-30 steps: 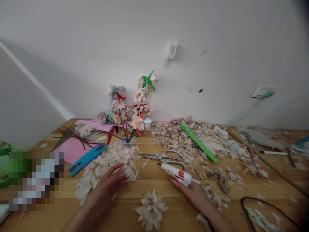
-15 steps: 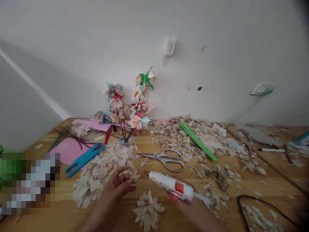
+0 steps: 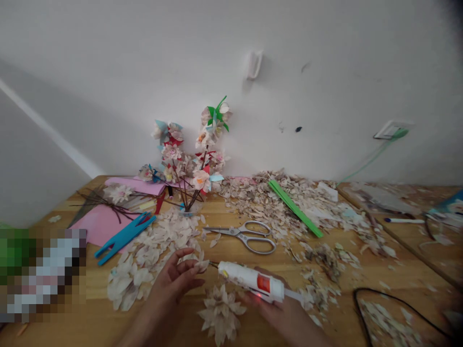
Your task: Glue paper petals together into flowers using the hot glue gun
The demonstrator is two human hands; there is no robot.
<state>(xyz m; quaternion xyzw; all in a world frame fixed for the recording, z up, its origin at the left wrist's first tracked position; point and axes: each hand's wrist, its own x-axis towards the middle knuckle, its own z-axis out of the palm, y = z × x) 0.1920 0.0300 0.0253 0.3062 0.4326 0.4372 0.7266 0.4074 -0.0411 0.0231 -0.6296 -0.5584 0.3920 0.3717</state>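
Between the closed fingertips of my left hand (image 3: 180,275) is a pale dried petal (image 3: 201,265). My right hand (image 3: 273,306) is wrapped round a white hot glue gun (image 3: 249,280), which has a red window and a clear glue stick poking from its back end. The gun's nozzle meets the petal or sits just beside it. Below and between both hands, a flower of layered pale petals (image 3: 222,315) rests on the table. Silver scissors (image 3: 240,233) lie just beyond the hands, handles to the right.
Upright stems with flowers (image 3: 186,178) stand by the wall. Loose petals (image 3: 173,226) and a heap of shell-like flakes (image 3: 249,193) cover much of the wooden table. Blue strips (image 3: 125,237), a green strip (image 3: 294,208), pink paper (image 3: 99,224) and a black cable (image 3: 394,295) lie around.
The glue gun has moved left, bringing its nozzle to the petal in my left hand. My left hand stays almost where it was. The view has shifted slightly.
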